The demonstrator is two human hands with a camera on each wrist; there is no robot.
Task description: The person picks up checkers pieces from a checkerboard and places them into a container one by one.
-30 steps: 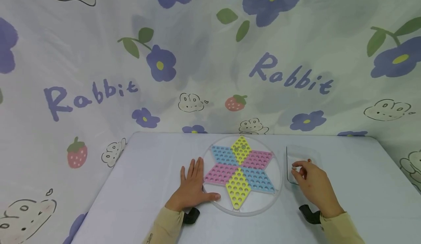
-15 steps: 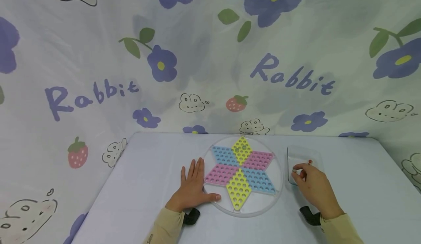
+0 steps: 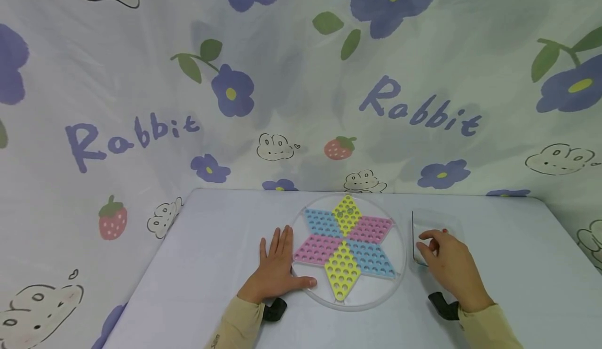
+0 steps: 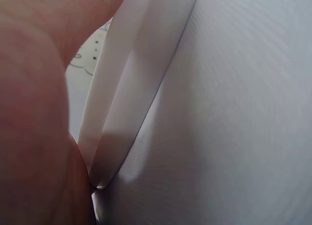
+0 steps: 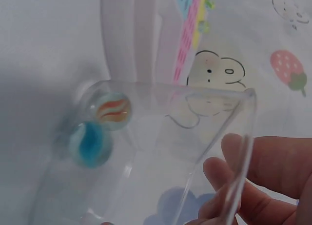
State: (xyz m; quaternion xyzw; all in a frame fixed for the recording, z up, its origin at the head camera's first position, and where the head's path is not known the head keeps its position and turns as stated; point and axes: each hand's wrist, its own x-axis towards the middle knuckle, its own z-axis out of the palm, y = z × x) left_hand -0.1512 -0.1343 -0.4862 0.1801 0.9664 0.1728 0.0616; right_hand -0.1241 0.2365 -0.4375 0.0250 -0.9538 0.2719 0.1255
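Observation:
My left hand (image 3: 275,273) rests with spread fingers along the left rim of a round Chinese checkers board (image 3: 371,299). Its thumb lies over the rim. Two greenish marbles (image 3: 350,211) sit in the holes of the board's far yellow point. On the right, my right hand (image 3: 449,263) hovers over a clear plastic box (image 3: 439,216), thumb and index finger bent and apart, with nothing showing between them. Inside the box, the right wrist view shows a blue-swirled marble (image 5: 90,144) beside an orange-swirled marble (image 5: 113,111). A red spot shows just past the right knuckles.
A white cloth covers the table (image 3: 211,218). Behind it hangs a patterned curtain (image 3: 291,77) with flowers and rabbits. Black wrist mounts (image 3: 275,310) sit below both hands, near the sleeves.
The small pale marble between my right thumb and index finger no longer shows there, and those fingertips stand apart. My left hand stays at the board's rim.

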